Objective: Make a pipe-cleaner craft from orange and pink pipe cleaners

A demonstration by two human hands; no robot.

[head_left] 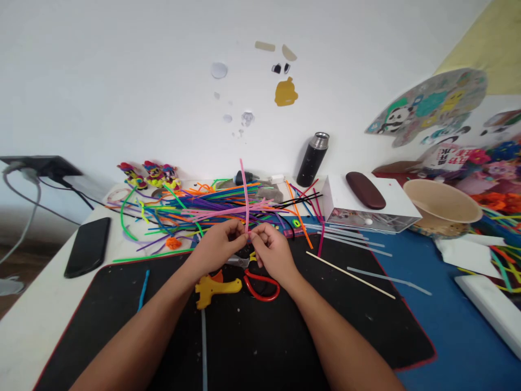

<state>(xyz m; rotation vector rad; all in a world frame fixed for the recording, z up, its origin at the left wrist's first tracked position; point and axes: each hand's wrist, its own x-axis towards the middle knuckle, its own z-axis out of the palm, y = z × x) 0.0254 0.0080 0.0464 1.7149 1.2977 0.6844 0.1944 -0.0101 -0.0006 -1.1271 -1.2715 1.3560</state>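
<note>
Here, a black phone (87, 247) lies at far left; toward the middle, the left hand (220, 241) pinches the lower end of an upright pink stem (245, 190). Just beside, the right hand (273, 251) grips that same end near red-handled scissors (264, 298), and a pale stick (350, 275) lies farther right.

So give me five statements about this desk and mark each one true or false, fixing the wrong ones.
The left hand and right hand grip a pink pipe cleaner. True.
The phone lies on the black mat. False: the phone lies left of the black mat, on the white tabletop.
The yellow glue gun lies on the black mat. True.
The scissors show a blue handle. False: the scissors show a red handle.
The dark bottle stands upright. True.
</note>
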